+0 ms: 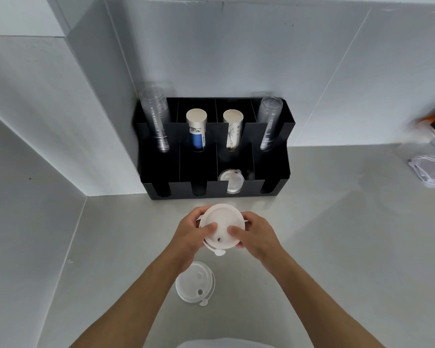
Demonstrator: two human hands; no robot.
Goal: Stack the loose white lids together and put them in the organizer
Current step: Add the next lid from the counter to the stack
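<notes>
Both hands hold a small stack of white lids (222,223) above the counter, just in front of the black organizer (274,177). My left hand (191,233) grips the stack's left side and my right hand (254,234) its right side, thumbs on top. Another loose white lid (195,282) lies flat on the counter under my left forearm. A lid (230,180) stands in the organizer's third front slot.
The organizer sits in the corner against the wall, holding clear cup stacks (156,121) at both ends and two paper cup stacks (196,129) in the middle. A clear plastic bag (430,169) lies at the right edge of the grey counter (337,247).
</notes>
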